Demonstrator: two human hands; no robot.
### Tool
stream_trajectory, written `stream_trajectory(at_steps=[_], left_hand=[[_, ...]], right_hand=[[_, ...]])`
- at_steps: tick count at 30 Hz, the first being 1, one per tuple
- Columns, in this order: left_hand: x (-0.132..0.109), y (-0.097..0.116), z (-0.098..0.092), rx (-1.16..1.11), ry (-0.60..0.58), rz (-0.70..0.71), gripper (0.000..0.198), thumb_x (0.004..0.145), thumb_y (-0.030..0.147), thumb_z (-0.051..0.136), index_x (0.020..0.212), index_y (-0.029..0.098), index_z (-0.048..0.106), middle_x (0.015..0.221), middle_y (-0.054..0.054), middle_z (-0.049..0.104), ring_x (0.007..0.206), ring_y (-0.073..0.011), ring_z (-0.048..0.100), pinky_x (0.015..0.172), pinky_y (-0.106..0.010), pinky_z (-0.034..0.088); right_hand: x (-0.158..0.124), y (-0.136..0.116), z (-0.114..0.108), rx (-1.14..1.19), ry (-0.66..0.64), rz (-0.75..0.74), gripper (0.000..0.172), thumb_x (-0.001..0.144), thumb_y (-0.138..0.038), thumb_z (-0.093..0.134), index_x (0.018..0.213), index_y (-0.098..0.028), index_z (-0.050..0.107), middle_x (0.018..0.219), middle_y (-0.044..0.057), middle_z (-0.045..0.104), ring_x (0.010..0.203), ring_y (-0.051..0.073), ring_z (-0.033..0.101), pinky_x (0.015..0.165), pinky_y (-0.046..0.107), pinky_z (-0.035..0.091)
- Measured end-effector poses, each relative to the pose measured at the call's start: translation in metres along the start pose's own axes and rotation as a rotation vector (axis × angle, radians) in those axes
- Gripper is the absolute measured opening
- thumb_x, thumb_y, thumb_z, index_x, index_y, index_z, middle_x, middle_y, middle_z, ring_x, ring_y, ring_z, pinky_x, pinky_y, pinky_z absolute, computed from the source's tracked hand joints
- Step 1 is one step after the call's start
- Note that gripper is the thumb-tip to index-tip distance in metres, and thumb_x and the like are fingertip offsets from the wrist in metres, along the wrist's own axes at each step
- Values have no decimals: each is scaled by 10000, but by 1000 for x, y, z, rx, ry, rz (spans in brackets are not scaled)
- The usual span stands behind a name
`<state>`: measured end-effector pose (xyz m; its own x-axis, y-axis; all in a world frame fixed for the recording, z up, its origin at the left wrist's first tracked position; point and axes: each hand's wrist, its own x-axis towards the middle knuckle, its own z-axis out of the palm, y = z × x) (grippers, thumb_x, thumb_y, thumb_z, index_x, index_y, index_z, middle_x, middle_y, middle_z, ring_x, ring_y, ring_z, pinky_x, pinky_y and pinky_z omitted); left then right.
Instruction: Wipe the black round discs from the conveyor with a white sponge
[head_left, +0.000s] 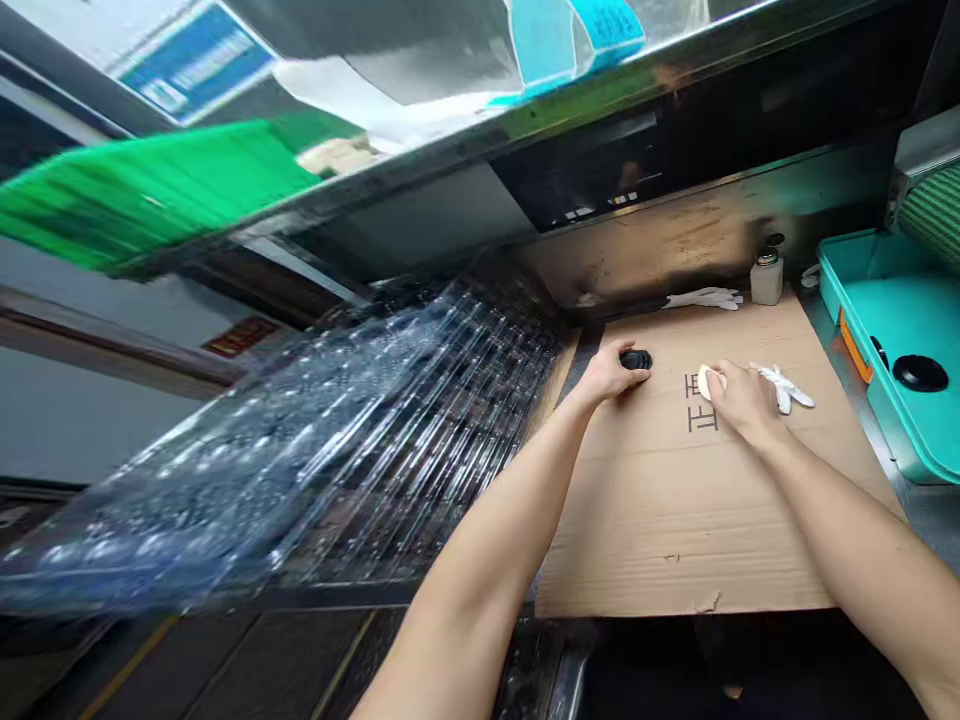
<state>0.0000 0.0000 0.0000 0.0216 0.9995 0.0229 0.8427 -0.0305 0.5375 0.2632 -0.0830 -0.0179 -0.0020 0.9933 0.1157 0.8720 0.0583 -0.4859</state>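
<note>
My left hand (609, 373) grips a small black round ribbed part (637, 360) between thumb and fingers, low over a cardboard sheet (675, 510). In my right hand (744, 400) is a small cream-coloured pad (705, 382), pinched at its edge. Its exact kind is too small to tell. Beside my right hand a white glove (787, 388) lies on the cardboard. Another white glove (705, 298) lies along the sheet's far edge.
A white bottle with a metal cap (766, 280) stands at the far right corner. A teal bin (911, 440) holding a black disc (920, 373) sits to the right. Bubble-wrap-like clear plastic (360, 430) spreads on the left. A shelf with a green crate (172, 190) hangs above.
</note>
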Motion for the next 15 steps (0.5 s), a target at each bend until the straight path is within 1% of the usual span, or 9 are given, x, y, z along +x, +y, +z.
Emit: stream_trajectory(at_steps=[3,6,9,11,15], left_hand=[[0,3,1,-48,8,-28,903,682,383,905,1468,104,558,1492,-202,603,1356,-304,607,1160,-368,441],[1,8,1,-37,11,-28,893,679,405,908,1451,105,576,1475,-206,617,1349,-310,613,1154,-370,445],[4,13,3,39,3,-16,790,708,384,881,1408,119,629,1449,-183,645,1351,-313,609,1171,-371,428],[5,16,3,79,1,-23,719,736,377,850,1385,133,658,1424,-165,667,1331,-312,621,1159,-367,438],[1,17,1,125,12,-42,673,743,385,815,1359,145,688,1358,-147,703,1264,-316,652,1123,-370,466]], right_hand=[[0,0,1,-7,-2,5,378,1049,-449,422,1254,-332,717,1016,84,788,975,305,727,795,365,478],[0,1,1,-10,-15,12,390,1057,-458,417,1270,-319,713,1053,92,783,999,292,722,824,356,478],[1,1,1,0,-23,14,393,1060,-467,418,1284,-321,707,1086,84,784,1022,288,719,832,352,477],[1,0,1,5,-17,18,386,1059,-466,421,1279,-328,707,1086,76,787,1020,291,720,826,356,477],[1,0,1,5,-24,21,383,1062,-467,421,1278,-328,705,1091,73,787,1018,283,719,841,358,476]])
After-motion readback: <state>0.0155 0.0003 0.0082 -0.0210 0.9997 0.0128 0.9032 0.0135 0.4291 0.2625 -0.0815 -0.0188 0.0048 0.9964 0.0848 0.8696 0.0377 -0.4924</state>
